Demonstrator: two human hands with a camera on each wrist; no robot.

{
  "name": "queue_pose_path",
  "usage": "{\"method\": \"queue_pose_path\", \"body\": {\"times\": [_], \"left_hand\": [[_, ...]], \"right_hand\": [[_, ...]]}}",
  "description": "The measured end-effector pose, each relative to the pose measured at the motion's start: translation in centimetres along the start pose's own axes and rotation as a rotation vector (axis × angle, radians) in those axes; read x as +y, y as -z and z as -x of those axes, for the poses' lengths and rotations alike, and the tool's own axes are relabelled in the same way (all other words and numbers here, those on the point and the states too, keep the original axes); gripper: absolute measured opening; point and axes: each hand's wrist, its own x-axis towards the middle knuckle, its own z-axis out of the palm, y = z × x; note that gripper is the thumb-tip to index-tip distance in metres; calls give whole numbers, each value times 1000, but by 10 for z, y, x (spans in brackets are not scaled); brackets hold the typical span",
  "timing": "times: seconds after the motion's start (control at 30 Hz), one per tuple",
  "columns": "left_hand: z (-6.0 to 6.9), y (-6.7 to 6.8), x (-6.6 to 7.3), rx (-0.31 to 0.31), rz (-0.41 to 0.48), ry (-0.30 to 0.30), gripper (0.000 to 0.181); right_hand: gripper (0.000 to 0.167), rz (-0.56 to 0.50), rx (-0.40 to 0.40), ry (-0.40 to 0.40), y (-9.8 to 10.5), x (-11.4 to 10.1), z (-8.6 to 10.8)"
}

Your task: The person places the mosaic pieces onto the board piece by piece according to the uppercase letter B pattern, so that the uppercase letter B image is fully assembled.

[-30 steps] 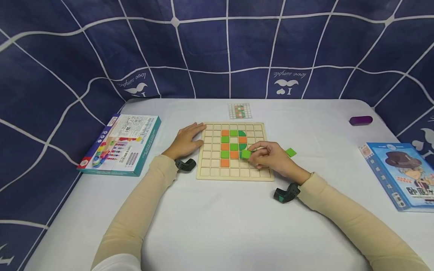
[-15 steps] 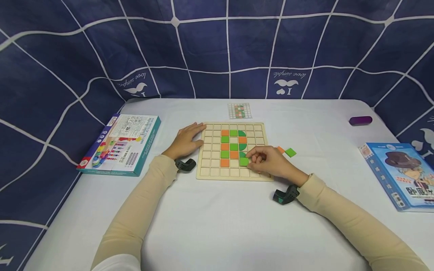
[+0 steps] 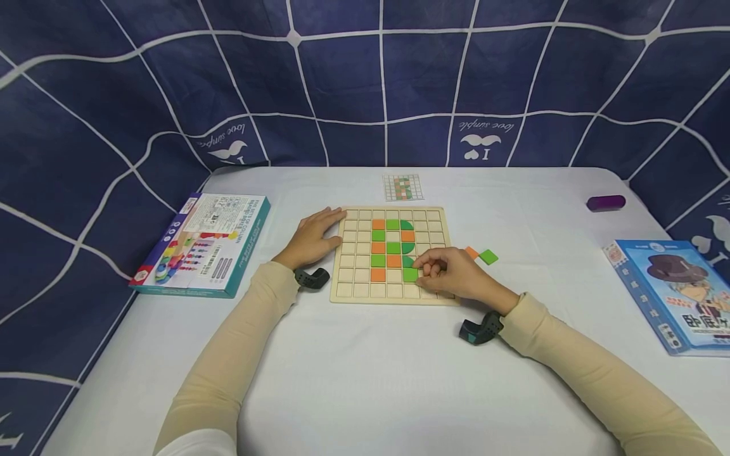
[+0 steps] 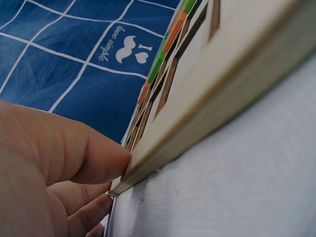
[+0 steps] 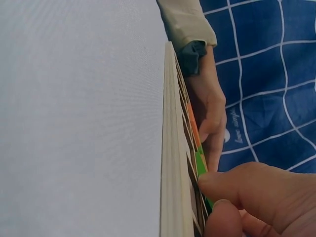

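A pale wooden grid board point(image 3: 355, 290) lies on the table, with orange and green square tiles and dark green rounded ones in its middle cells. My left hand point(image 3: 310, 239) rests against the board's left edge, thumb and fingertips touching it. In the left wrist view, the left thumb point(image 4: 94, 153) presses the board's rim. My right hand point(image 3: 453, 272) is over the board's right part. Its thumb and forefinger pinch the right side of a green square tile point(image 3: 410, 275), which sits at a cell below a dark green rounded tile point(image 3: 407, 261). Part of the board is hidden under this hand.
Beyond the board lies a small printed pattern card point(image 3: 402, 187). A loose green tile point(image 3: 488, 256) and an orange tile point(image 3: 471, 252) lie right of the board. Boxes stand left point(image 3: 202, 247) and right point(image 3: 678, 294); a purple case point(image 3: 606, 203) is at back right.
My right hand has moved toward me and lowered the green square tile onto the board, uncovering the loose orange tile. Over the last half second it barely moves. My left hand stays put.
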Motion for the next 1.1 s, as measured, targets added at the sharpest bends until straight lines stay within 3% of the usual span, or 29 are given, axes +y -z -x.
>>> {"method": "queue_pose_path", "body": {"times": [0.37, 0.6, 0.83, 1.1], "left_hand": [[0, 0, -1, 1, -2, -4, 70], [0, 0, 1, 1, -1, -3, 70], [0, 0, 2, -6, -2, 4, 70], [1, 0, 2, -2, -3, 7, 70]], "right_hand": [[27, -15, -10, 12, 1, 1, 1], [28, -64, -56, -9, 9, -1, 0], [29, -216, -132, -14, 31, -2, 3], [28, -183, -144, 23, 72, 1, 9]]}}
